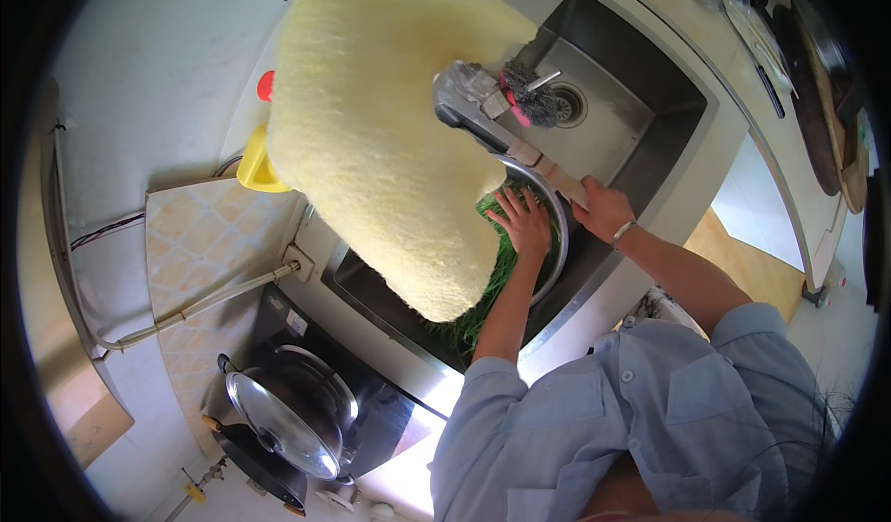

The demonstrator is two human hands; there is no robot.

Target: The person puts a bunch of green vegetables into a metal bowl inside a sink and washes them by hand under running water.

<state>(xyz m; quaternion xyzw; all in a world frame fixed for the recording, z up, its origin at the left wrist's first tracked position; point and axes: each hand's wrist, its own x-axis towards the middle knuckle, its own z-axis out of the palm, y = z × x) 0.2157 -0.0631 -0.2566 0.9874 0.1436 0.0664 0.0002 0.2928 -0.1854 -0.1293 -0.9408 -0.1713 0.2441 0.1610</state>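
Observation:
My left hand point(523, 224) rests with its fingers spread on long green leafy stalks point(493, 292), in and beside a round metal basin point(562, 233) over the near sink compartment. My right hand point(604, 209) is closed around the end of a long piece wrapped in beige tape point(557, 177), which seems to be the faucet's spout. Clear plastic covers the spout's other end, near a short metal lever point(544, 80). A large pale yellow fleecy cloth point(390, 139) hangs close to the camera and hides part of the basin and the stalks.
Steel wool scrubbers point(534, 97) with pink parts sit by the drain of the far sink compartment point(612, 76). A lidded pot point(285, 424) and a black pan point(261, 463) are at lower left. A ladle point(727, 17) lies at upper right. A yellow container point(257, 167) shows behind the cloth.

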